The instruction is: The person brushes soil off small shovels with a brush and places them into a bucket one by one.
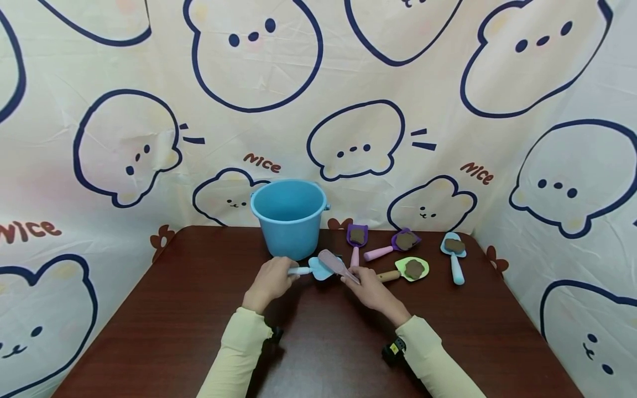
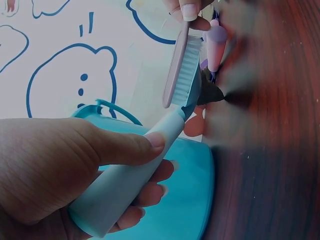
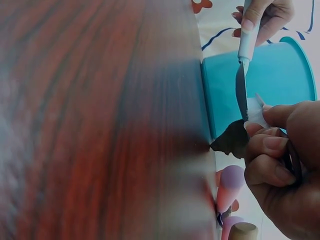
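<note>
My left hand [image 1: 272, 281] grips the pale blue handle of a small toy shovel [image 2: 135, 175], its light blue blade pointing right. My right hand [image 1: 370, 290] holds a pink brush [image 1: 332, 262]. In the left wrist view, the brush's pale bristles [image 2: 189, 69] lie against the shovel's blade. A dark, ragged-edged lump [image 3: 232, 140] shows beside the blade in the right wrist view; whether it touches the shovel, I cannot tell. Just behind the left hand and shovel stands a light blue bucket [image 1: 292, 235], upright.
To the right lie two purple shovels [image 1: 368, 228] [image 1: 419, 239] with pink handles, a green shovel [image 1: 423, 262] with a wooden handle, and another blue shovel [image 1: 457, 271]. Each bears a brown lump [image 1: 414, 269]. A patterned cloth [image 1: 278, 132] hangs behind the brown table [image 1: 164, 326].
</note>
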`<action>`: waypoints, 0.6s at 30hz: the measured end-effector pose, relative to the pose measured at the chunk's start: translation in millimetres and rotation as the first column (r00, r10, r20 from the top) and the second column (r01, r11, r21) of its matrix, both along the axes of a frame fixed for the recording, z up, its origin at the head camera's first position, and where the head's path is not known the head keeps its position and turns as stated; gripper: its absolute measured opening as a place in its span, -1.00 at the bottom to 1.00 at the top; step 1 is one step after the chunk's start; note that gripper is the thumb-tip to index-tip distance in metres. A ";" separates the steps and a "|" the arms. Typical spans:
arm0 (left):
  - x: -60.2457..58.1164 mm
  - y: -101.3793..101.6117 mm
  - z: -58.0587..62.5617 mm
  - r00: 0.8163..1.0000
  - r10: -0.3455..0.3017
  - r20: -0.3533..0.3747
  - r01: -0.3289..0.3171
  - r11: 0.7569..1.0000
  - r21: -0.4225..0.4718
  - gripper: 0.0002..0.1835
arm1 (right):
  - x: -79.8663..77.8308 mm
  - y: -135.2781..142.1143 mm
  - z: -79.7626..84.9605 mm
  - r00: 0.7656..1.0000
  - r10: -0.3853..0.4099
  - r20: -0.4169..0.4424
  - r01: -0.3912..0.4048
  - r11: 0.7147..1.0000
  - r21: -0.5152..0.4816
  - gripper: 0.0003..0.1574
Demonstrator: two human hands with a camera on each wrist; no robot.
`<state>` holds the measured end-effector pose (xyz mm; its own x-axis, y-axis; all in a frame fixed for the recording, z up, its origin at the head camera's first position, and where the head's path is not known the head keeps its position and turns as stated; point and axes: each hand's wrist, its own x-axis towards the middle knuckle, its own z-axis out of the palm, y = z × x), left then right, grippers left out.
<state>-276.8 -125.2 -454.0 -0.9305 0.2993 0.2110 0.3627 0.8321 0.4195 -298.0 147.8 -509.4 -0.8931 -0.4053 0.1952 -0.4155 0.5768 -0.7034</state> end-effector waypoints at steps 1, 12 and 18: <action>-0.2 -0.5 -0.3 1.000 -0.001 -0.002 0.001 1.000 0.000 -0.96 | 0.0 0.5 0.5 1.000 -0.004 -0.005 0.004 1.000 -0.002 -0.79; -1.2 -3.6 0.6 1.000 0.008 0.003 -0.008 1.000 0.010 -0.94 | -3.3 7.3 0.6 0.999 -0.037 0.011 0.038 0.998 -0.046 -0.77; -1.4 -4.9 1.4 1.000 0.011 0.006 -0.011 1.000 0.014 -0.92 | -5.0 11.3 1.4 0.997 -0.054 0.048 0.056 0.997 -0.058 -0.74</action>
